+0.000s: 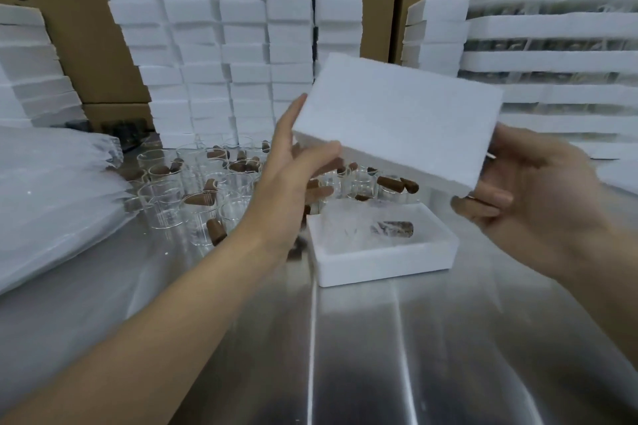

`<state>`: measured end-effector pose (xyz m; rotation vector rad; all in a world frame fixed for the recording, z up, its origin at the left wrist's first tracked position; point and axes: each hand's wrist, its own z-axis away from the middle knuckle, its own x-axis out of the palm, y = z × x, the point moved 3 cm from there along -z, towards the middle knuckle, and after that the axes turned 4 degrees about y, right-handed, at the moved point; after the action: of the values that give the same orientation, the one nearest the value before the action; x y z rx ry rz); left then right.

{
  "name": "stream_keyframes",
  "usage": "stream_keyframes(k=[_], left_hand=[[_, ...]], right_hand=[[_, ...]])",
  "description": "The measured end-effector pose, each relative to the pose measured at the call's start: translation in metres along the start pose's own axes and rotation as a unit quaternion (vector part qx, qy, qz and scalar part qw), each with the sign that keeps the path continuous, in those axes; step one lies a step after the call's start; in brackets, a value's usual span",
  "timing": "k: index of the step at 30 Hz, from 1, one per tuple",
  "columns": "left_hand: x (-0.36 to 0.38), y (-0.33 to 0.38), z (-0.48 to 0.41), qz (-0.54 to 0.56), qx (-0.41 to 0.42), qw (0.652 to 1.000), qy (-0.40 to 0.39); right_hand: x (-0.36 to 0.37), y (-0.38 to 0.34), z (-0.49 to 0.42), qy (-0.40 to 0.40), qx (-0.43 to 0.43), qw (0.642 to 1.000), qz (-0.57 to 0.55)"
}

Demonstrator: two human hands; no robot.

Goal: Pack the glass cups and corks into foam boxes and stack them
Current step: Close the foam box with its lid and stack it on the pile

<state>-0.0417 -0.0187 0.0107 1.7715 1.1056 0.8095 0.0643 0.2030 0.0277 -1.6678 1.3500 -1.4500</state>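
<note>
- Left hand [293,169] grips the left end of a white foam lid [397,117], thumb on the near edge, fingers up against the far side.
- Right hand [528,183] holds the lid's right end, fingers curled beneath the near right corner.
- Lid is held in the air, tilted, above and slightly behind the open foam box [383,262].
- Open foam box sits on the steel bench [379,355]; inside lie a glass cup [348,231] on its side and a brown cork [393,228], both seen through glare.
- Loose glass cups [165,197] stand grouped on the bench to the left of and behind the box, with brown corks [392,183] lying among and inside them.
- Clear plastic sheeting [51,203] covers a pile at the left edge of the bench.
- Stacked foam boxes [241,55] form a wall behind the cups; further stacks [552,55] rise at the right.
- Brown cartons [86,34] stand behind the stacks.
</note>
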Motion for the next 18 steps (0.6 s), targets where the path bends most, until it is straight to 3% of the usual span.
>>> stream_keyframes(k=[5,9,14,18], left_hand=[[-0.004,0.005,0.002,-0.087,0.07,0.993,-0.042],[0.0,0.003,0.007,-0.186,0.079,0.973,-0.112],[0.0,0.001,0.008,-0.282,0.069,0.946,-0.143],[-0.012,0.004,0.001,-0.318,0.072,0.936,-0.134]], right_hand=[[-0.019,0.006,-0.001,0.117,0.066,0.991,-0.027],[-0.029,0.011,-0.005,0.164,0.08,0.983,-0.005],[-0.042,0.023,-0.007,0.239,0.082,0.95,0.184],[-0.045,0.028,-0.011,0.23,0.056,0.891,0.388]])
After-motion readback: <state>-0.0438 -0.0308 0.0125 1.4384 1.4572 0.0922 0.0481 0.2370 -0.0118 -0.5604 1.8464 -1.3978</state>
